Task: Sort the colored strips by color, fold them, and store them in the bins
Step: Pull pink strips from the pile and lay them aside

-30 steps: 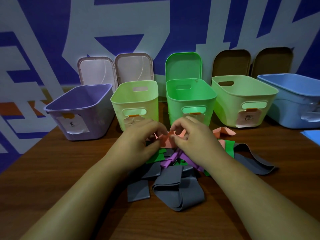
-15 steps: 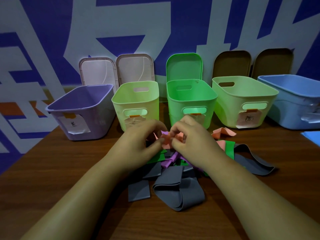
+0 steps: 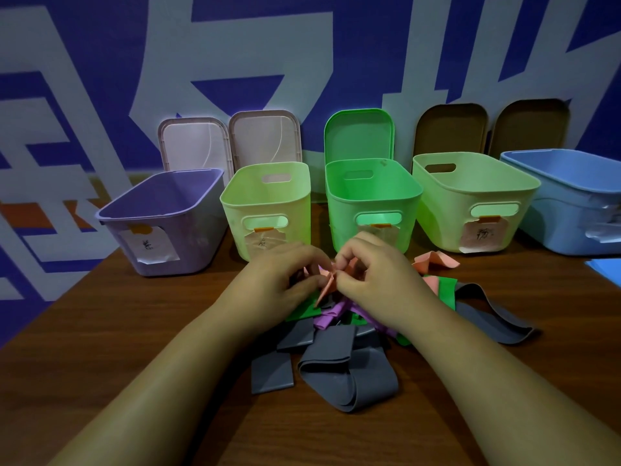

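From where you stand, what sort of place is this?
Probably a staged sorting workstation rather than a home: labelled plastic bins in a row on a wooden table, a heap of coloured strips, and a wall with large blue-and-white graphics.

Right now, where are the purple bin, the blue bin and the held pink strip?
purple bin [image 3: 200, 242]: head view, near wall.
blue bin [image 3: 554, 213]: head view, near wall.
pink strip [image 3: 326, 287]: head view, lower end.

1. This looks like a work room set up for sorting things.
2. Under the left hand [image 3: 279, 279] and the right hand [image 3: 378, 275] is a brown wooden table [image 3: 117, 331].
3. Just behind the hands, five plastic bins [image 3: 342, 227] stand in a row, with paper labels [image 3: 148, 245] stuck on.
4. Farther back is a wall [image 3: 336, 45] with big blue and white shapes.
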Demonstrator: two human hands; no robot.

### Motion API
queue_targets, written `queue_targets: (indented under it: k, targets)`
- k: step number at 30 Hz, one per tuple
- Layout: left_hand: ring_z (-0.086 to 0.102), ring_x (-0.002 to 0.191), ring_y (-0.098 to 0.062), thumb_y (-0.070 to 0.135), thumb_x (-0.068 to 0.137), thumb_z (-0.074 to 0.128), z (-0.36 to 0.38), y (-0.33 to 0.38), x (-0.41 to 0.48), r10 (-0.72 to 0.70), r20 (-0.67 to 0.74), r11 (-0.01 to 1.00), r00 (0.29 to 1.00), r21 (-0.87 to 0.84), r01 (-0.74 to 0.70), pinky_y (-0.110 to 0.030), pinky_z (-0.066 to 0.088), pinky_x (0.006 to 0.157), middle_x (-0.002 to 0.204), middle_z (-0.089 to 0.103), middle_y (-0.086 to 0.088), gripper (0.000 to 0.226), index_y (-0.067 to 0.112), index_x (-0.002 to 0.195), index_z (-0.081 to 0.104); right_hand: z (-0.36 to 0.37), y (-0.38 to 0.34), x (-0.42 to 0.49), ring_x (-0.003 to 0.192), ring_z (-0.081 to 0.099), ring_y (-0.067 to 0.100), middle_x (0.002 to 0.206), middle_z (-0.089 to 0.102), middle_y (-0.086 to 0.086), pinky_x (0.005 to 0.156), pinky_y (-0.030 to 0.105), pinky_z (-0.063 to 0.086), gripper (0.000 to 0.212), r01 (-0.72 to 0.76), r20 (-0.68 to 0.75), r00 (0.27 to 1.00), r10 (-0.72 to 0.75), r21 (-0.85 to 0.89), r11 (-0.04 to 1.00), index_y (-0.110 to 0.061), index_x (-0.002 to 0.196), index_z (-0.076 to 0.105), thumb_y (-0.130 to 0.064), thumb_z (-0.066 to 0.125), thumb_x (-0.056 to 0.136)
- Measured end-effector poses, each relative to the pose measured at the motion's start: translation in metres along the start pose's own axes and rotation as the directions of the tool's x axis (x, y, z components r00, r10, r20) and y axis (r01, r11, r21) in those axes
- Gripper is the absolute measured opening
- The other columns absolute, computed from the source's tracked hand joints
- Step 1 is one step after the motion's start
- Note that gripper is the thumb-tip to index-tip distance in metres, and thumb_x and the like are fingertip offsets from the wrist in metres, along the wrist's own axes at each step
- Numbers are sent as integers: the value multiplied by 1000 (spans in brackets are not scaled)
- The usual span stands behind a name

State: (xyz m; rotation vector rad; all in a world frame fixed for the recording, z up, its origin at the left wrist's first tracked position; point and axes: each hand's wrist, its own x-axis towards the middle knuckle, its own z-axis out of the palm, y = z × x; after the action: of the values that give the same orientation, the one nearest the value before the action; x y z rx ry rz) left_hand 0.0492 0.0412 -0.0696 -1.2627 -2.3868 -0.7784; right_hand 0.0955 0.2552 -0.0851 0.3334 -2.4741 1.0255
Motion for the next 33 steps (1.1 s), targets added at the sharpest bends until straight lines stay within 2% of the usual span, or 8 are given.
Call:
queue_targets:
  k: [3,7,11,15,20,24,27,33]
  targets:
    - [56,93,-3,27,97,73,1,-1,1,6,-19,1000,1000,10,-6,-26,47,78,99,59,16,11,30,107,69,-1,-1,1,86,60,6,101,53,-14,71,27,55,20,14,-7,1000,-14,10,1000,-32,83,61,-20,75,90]
    - [58,98,-8,21,99,67,0,0,2,-18,-53,1000,998,-12,18,-28,48,80,103,59,14,9,29,102,63,-3,-6,0,84,58,15,98,54,-9,73,41,56,21,13,-17,1000,-13,15,1000,-28,79,55,-16,71,85]
    - [65,107,-18,19,98,61,-4,7,-2,-177,-80,935,981,-325,142,-38,53,87,108,70,7,13,31,95,59,-8,-9,-2,78,58,15,87,63,-5,67,39,51,17,-53,40,998,49,92,994,-23,78,51,-17,64,86]
    - [62,88,-33,25,92,58,-5,7,-4,-219,-126,865,968,-485,132,-55,52,75,91,63,-7,8,17,94,58,-10,-11,-4,60,47,10,67,53,-7,58,36,41,11,-71,77,995,61,124,990,-23,85,52,-18,61,90]
    - [56,74,-21,12,93,62,-11,12,-4,-223,-231,873,947,-481,88,-35,47,67,81,58,-5,6,16,90,59,-13,-15,-5,62,54,8,69,61,-3,58,24,44,16,-79,62,996,69,177,981,-27,86,57,-13,62,92]
    - [61,81,-32,9,97,62,-15,15,-4,-238,-254,836,937,-545,65,-44,57,71,87,59,-10,3,12,95,61,-13,-16,-5,80,59,7,74,63,-9,70,21,43,25,1,45,999,-9,190,982,-25,74,64,-15,63,96]
    - [64,79,-21,5,101,61,-15,16,-4,-253,-251,810,934,-584,62,-39,58,70,87,63,-8,5,10,98,61,-12,-15,-5,93,56,15,79,61,-9,79,28,43,25,92,-6,996,-93,204,975,-24,71,62,-22,61,95]
    - [71,101,-29,5,106,55,-15,15,-1,-297,-211,733,931,-676,81,-43,60,81,105,74,-12,5,1,104,54,-10,-14,-7,94,61,17,87,61,-13,82,23,47,17,83,35,994,-102,347,934,-28,81,75,-37,65,91]
